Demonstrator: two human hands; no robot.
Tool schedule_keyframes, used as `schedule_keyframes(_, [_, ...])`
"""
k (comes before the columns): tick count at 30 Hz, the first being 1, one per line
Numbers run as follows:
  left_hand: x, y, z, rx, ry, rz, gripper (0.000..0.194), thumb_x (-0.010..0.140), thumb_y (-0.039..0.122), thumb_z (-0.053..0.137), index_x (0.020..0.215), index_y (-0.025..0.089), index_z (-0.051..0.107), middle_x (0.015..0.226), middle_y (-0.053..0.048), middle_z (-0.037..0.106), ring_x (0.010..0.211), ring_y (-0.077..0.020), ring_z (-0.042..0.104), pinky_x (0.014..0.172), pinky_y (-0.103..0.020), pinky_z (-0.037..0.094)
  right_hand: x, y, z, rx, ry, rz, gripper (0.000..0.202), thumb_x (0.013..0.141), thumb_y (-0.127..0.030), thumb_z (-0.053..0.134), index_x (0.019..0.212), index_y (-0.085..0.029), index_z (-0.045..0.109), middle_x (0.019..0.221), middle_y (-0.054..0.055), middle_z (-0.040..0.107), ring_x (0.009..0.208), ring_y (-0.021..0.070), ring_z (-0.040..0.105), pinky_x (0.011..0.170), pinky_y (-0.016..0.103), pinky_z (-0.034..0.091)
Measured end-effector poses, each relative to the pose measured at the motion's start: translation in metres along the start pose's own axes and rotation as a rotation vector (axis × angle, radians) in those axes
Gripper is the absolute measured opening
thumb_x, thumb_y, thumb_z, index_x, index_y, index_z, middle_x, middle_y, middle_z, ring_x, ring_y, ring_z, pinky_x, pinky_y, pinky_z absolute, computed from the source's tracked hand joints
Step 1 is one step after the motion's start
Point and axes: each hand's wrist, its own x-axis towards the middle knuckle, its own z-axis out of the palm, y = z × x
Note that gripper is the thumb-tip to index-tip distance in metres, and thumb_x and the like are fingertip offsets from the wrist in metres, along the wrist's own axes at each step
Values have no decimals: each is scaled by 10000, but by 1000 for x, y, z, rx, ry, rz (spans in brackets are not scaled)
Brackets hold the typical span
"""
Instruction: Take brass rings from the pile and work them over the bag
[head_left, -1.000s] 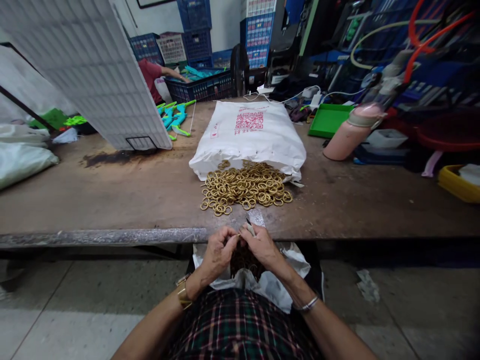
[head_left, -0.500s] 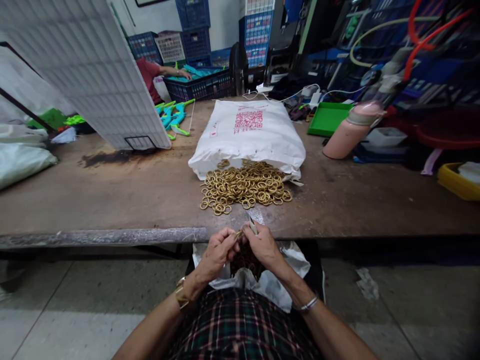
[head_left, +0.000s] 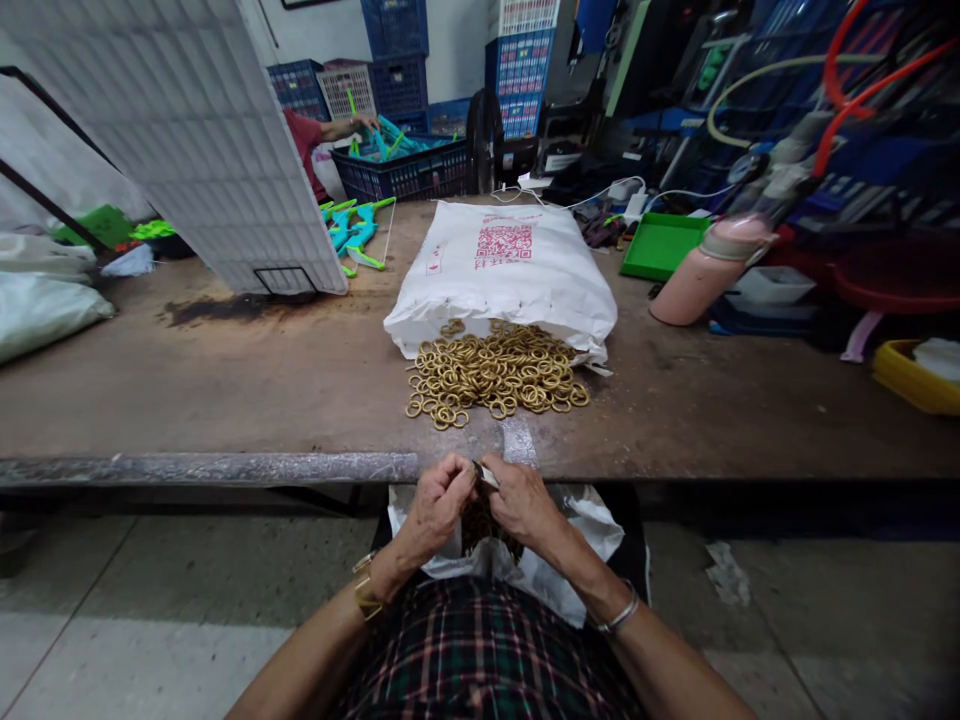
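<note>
My right hand (head_left: 521, 500) is closed around a small knife (head_left: 489, 478) with a pale handle, its dark tip pointing at my left fingertips. My left hand (head_left: 439, 500) is pinched shut just beside it, on a gold-coloured ring that the fingers now mostly hide. Both hands meet at the table's front edge, above an opened white bag (head_left: 592, 515) in my lap with many rings inside. On the table ahead, a heap of gold-coloured rings (head_left: 495, 375) spills from the mouth of a white sack (head_left: 450, 245) with red printing.
A white ribbed panel (head_left: 247, 150) stands on the table (head_left: 225, 400) at left, near teal and green plastic parts (head_left: 356, 235). To the right are a green tray (head_left: 660, 245), a pink bottle (head_left: 694, 275) and a yellow bin (head_left: 911, 375). Another person's arm (head_left: 341, 128) reaches over a dark crate (head_left: 405, 175).
My right hand has turned the knife from pointing up and away to pointing left, its tip now at my left fingers. Behind, the other person's hand has moved up and slightly left.
</note>
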Motion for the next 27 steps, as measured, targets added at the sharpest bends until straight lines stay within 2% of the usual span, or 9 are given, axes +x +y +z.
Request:
schedule_keyframes(2, [-2,1,-2,73,9,48,345,803,477,449,652,167,437,566,40,423,464,-58,331,445,-186,271,0,-3,-3,-39,-43,3,247,707,-100,378,854,-193,554,690,30,628,608,141,530,552,237,247])
schedule_keyframes(5, [-9,9,-4,59,9,53,337,817,458,441,645,169,425,541,46,406,464,-60,335,452,-186,284,4,-6,-8,-122,-62,20,253,720,-105,377,888,-183,550,702,52,635,620,155,546,548,247,249])
schedule_keyframes(11, [-27,26,-2,-117,-106,-25,334,813,459,456,675,156,466,535,33,460,427,-48,360,413,-176,272,31,-7,-10,-268,15,148,261,755,-112,374,957,-169,530,761,78,643,659,172,575,554,258,269])
schedule_keyframes(15, [-23,17,-7,-329,-92,-146,340,777,467,507,719,133,529,478,37,453,385,-43,338,371,-170,233,56,-10,-6,-289,134,197,218,807,-157,367,959,-173,523,809,85,642,720,183,592,586,262,298])
schedule_keyframes(18, [-19,10,-11,-456,-48,-190,312,753,434,546,714,124,538,533,8,517,403,-50,396,360,-166,247,70,-13,-1,-307,172,226,208,841,-255,375,977,-173,510,850,95,642,761,201,601,605,268,317])
schedule_keyframes(21, [-18,7,-15,-591,-10,-216,248,706,372,600,753,145,514,648,-21,593,435,-72,471,351,-165,273,78,-16,3,-317,176,247,221,850,-292,379,1000,-180,496,875,95,640,787,208,603,623,272,331])
schedule_keyframes(24, [-17,3,-20,-711,-5,-288,281,666,313,635,875,160,525,665,-14,601,463,-87,506,354,-158,285,82,-18,4,-317,154,270,210,855,-273,370,1002,-189,494,870,95,641,793,205,605,634,274,339])
schedule_keyframes(27, [-14,-3,-25,-834,10,-351,232,665,305,640,804,141,554,676,-19,590,522,-84,532,394,-154,318,83,-18,2,-318,138,282,205,850,-268,371,984,-186,502,861,99,644,774,201,606,619,271,334])
